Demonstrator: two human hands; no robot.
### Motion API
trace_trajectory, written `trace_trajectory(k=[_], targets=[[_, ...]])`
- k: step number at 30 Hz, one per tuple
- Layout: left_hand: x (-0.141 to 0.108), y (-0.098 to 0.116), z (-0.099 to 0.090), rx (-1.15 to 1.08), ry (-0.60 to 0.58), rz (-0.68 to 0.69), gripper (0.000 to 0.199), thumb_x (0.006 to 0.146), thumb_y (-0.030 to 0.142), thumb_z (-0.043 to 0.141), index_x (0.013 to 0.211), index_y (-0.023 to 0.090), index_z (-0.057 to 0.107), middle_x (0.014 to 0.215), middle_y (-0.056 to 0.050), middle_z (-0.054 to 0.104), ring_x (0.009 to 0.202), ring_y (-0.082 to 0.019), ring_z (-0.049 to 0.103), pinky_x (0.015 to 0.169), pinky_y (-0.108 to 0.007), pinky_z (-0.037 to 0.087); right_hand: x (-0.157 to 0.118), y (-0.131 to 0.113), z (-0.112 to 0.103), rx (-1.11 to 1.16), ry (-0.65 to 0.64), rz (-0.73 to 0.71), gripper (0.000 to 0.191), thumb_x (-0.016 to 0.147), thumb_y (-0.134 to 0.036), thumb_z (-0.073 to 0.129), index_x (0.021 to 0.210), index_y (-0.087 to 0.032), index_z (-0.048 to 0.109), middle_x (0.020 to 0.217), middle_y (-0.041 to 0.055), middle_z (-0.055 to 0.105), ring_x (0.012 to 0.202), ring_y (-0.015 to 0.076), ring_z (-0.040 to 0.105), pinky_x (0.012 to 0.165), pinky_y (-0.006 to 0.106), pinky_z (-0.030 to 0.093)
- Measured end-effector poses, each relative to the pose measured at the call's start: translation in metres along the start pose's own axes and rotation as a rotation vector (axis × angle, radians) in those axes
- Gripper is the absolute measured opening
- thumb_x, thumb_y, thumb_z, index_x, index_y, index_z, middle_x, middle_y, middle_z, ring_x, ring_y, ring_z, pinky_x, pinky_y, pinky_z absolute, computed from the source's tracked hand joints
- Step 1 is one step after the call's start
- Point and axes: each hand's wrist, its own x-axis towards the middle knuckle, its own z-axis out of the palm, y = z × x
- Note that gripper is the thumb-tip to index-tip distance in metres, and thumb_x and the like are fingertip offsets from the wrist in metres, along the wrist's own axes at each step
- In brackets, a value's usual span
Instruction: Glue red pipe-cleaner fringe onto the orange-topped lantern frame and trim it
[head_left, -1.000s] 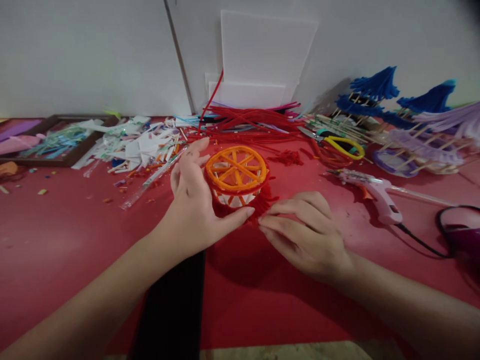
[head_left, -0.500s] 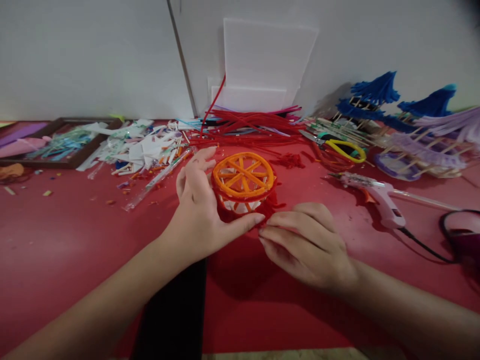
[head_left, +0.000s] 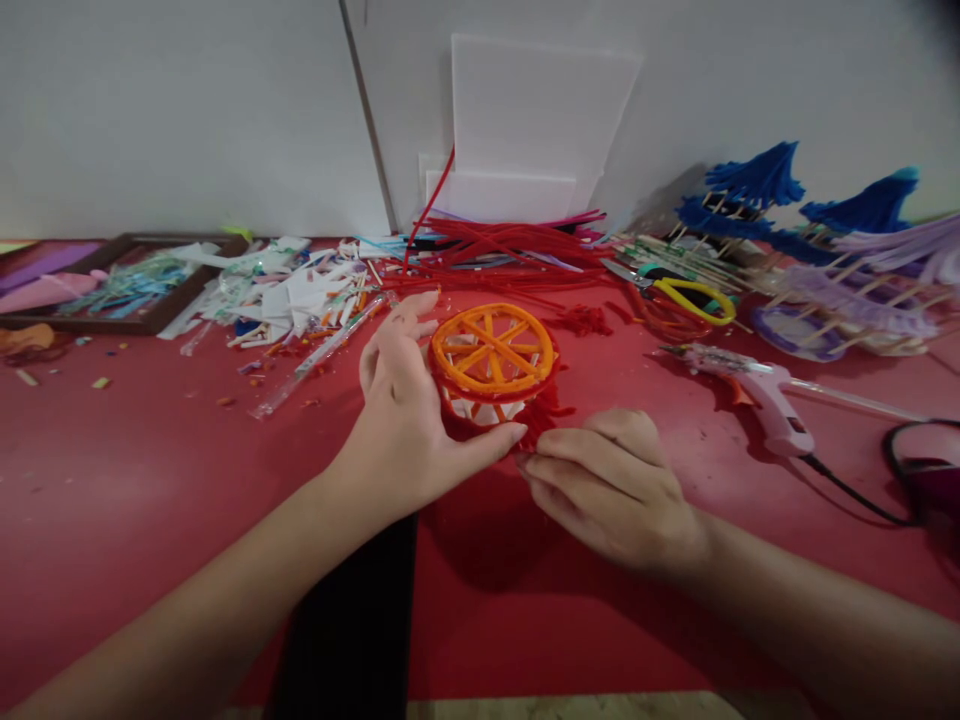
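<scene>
A round craft piece (head_left: 495, 345) of fuzzy pipe cleaner stands in the middle, with an orange spoked wheel on top, red edging and a second spoked ring below. My left hand (head_left: 405, 400) wraps around its left side, the thumb stretched along the lower front edge. Short red pipe cleaner pieces (head_left: 541, 412) stick out as a fringe at the lower right of it. There, close to my left thumb, my right hand (head_left: 611, 485) is closed in a pinch on the end of a red pipe cleaner, mostly hidden by the fingertips.
Behind lie red pipe cleaners (head_left: 510, 245) and a heap of white scraps (head_left: 300, 290). To the right are yellow-handled scissors (head_left: 694, 300), a pink glue gun (head_left: 757, 395) with its cord, and blue-roofed stick models (head_left: 754, 180). A brown frame (head_left: 161, 310) lies at left.
The craft piece has tilted and shifted slightly, and the view has moved a little. Both hands keep nearly the same hold.
</scene>
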Motion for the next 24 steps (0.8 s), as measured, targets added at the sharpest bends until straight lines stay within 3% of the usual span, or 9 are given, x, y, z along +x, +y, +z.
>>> trace_trajectory(k=[15,20,24], targets=[[-0.001,-0.001,0.001,-0.032,-0.004,-0.025,0.097,0.055,0.046,0.079,0.127,0.022,0.019,0.142,-0.022,0.026,0.124,-0.036,0.044,0.102,-0.058,0.037,0.002,-0.002,0.000,0.018,-0.001,0.029,0.010,0.085,-0.011,0.056,0.085,-0.016,0.064,0.078,0.0003,0.069,0.072,0.0148,0.051,0.066,0.031,0.043],[-0.002,-0.008,-0.001,0.006,-0.025,0.048,0.099,0.057,0.048,0.078,0.131,0.021,0.018,0.142,-0.021,0.028,0.135,-0.039,0.030,0.106,-0.060,0.030,0.004,0.002,-0.006,0.089,0.029,0.124,0.014,0.086,-0.010,0.050,0.091,-0.016,0.061,0.085,0.0049,0.064,0.081,0.0158,0.055,0.078,0.034,0.044],[0.002,-0.015,-0.005,-0.052,-0.011,-0.006,0.102,0.050,0.047,0.081,0.132,0.021,0.025,0.141,-0.020,0.033,0.126,-0.039,0.042,0.105,-0.063,0.031,0.003,0.017,-0.008,0.080,0.049,0.205,0.021,0.082,-0.015,0.059,0.103,-0.017,0.059,0.093,0.0075,0.062,0.091,0.0190,0.056,0.084,0.038,0.044]])
